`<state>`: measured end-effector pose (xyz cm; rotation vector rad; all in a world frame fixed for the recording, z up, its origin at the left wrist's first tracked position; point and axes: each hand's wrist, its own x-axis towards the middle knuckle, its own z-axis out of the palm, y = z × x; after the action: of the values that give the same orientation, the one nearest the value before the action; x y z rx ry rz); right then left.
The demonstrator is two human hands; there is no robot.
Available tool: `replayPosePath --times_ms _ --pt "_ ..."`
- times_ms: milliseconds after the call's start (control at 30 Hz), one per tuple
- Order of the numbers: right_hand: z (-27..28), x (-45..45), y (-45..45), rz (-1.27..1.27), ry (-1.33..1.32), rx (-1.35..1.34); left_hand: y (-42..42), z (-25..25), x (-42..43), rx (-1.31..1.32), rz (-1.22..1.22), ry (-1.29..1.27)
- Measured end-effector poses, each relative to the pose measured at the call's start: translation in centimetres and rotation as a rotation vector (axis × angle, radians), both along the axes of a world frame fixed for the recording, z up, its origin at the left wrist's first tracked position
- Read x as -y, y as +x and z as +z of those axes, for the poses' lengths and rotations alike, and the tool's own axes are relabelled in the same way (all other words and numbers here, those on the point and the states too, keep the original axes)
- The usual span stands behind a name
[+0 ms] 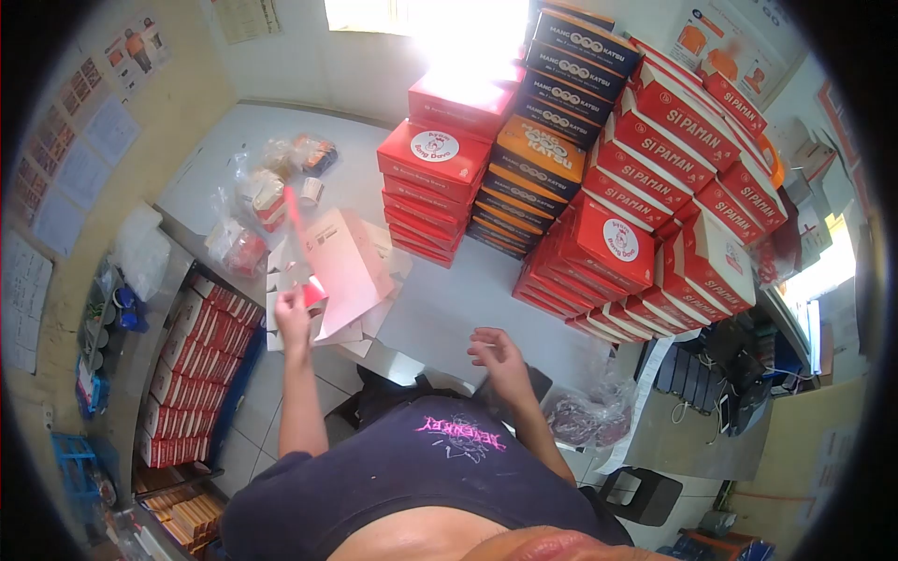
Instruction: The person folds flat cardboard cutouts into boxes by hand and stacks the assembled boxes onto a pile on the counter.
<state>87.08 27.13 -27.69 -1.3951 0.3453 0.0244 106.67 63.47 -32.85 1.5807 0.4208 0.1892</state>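
My left hand [294, 316] is closed on the edge of a red and white carton sheet [348, 266] at the left of the grey table. The sheet is partly unfolded, with a narrow red flap standing up at its far left. Under it lie more flat carton sheets [382, 245], white and cream, with cut-out flaps. My right hand [496, 352] hovers by the table's front edge, its fingers slightly curled and apart, with nothing in it. It touches no box.
Stacks of red boxes [436, 154], black and orange boxes [540, 154] and SI PAMAN boxes [686, 117] fill the table's middle and right. Plastic-wrapped packs [238, 245] lie at the left. A shelf of red cartons [201, 374] stands lower left; a plastic bag [589, 416] lies front right.
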Motion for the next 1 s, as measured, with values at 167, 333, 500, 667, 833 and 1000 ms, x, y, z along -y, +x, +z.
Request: replayPosePath --times_ms 167,333,500,667,833,1000 --pt "5.1 -3.7 3.8 0.247 -0.47 0.347 -6.5 9.0 2.8 0.282 -0.03 -0.183" --pt "10.6 -8.3 6.4 0.277 -0.776 0.726 -11.3 11.4 7.8 0.368 -0.254 -0.044" --pt "10.1 -8.6 6.8 0.365 -0.971 0.881 -13.0 10.9 8.8 0.418 -0.615 -0.153" --pt "10.4 -8.3 5.6 0.416 -0.946 0.642 -12.5 9.0 8.1 0.454 -0.874 0.089" --pt "7.2 -8.0 5.4 0.349 -0.986 0.871 -12.2 7.4 9.3 0.277 -0.48 -0.85" --pt "5.2 -8.3 4.9 0.337 -0.958 0.944 -9.8 10.2 8.4 0.014 -0.419 -0.598"
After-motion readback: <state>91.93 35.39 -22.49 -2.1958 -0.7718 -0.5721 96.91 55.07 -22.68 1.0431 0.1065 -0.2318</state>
